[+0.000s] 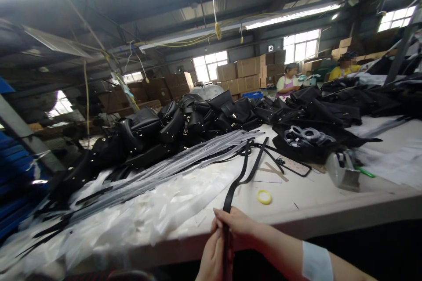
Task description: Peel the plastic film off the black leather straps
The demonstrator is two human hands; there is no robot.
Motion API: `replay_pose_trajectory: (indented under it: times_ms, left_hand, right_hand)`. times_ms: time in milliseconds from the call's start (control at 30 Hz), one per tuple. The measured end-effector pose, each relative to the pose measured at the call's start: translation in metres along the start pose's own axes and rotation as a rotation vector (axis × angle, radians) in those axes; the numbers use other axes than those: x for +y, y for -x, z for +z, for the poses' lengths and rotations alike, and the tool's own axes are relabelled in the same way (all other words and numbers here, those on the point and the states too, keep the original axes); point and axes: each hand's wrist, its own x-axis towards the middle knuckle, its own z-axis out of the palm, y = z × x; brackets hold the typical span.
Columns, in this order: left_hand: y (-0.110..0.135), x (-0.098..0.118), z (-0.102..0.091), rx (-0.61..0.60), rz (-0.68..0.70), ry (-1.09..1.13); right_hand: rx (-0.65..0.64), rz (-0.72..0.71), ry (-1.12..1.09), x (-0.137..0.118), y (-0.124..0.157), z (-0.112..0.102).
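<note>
A long black strap runs from the table's middle down to the near edge. My right hand is closed round the strap's near end at the table edge. My left hand sits just below it, fingers curled against the same strap. A white cuff covers my right forearm. Several wrapped straps lie in a long bundle across the white table.
A heap of black bags fills the table's far side. A yellow tape ring, a tape dispenser and clear plastic sleeves lie nearby. Two people work at the far right, with cardboard boxes stacked behind.
</note>
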Motion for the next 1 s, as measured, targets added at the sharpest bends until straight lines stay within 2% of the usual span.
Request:
replay_pose_trajectory:
  times_ms: [133, 200, 267, 367, 433, 500, 567, 667, 733, 800, 867, 933, 1000]
  left_hand:
    - [0.008, -0.014, 0.003, -0.07, -0.116, -0.028]
    - [0.01, -0.016, 0.004, -0.08, -0.142, -0.032]
    - [0.009, -0.013, 0.005, -0.059, -0.138, -0.018]
    - [0.006, -0.005, 0.006, -0.009, -0.116, 0.004]
    - [0.006, -0.001, 0.004, 0.029, -0.092, 0.03]
    - [0.009, -0.001, 0.003, 0.049, -0.069, 0.056]
    - [0.012, -0.005, 0.001, 0.024, -0.073, 0.053]
    - [0.016, -0.012, 0.0, -0.033, -0.109, 0.016]
    - [0.016, -0.015, 0.0, -0.032, -0.116, 0.014]
    - [0.013, -0.015, -0.001, -0.015, -0.117, 0.02]
    - [0.01, -0.013, -0.002, 0.027, -0.102, 0.017]
    - [0.009, -0.01, -0.004, 0.089, -0.048, 0.011]
    - [0.009, -0.008, -0.005, 0.126, 0.016, 0.013]
  right_hand:
    - [0.217, -0.133, -0.16, -0.038, -0.012, -0.031]
    - [0.238, -0.149, -0.152, -0.047, -0.017, -0.039]
    - [0.219, -0.167, -0.1, -0.04, -0.017, -0.035]
    - [0.127, -0.16, 0.012, -0.005, -0.01, -0.015]
    - [0.05, -0.073, 0.077, 0.018, -0.004, -0.003]
    - [0.006, 0.023, 0.09, 0.029, -0.002, 0.001]
    - [0.052, 0.027, 0.024, 0.022, -0.005, -0.004]
    - [0.192, -0.061, -0.094, -0.003, -0.018, -0.021]
    - [0.223, -0.093, -0.096, -0.014, -0.023, -0.027]
    - [0.181, -0.102, -0.052, -0.01, -0.021, -0.025]
    - [0.053, -0.08, 0.016, 0.008, -0.012, -0.015]
    - [-0.086, -0.044, 0.083, 0.028, -0.001, -0.005]
    - [-0.134, 0.016, 0.098, 0.038, 0.006, -0.001]
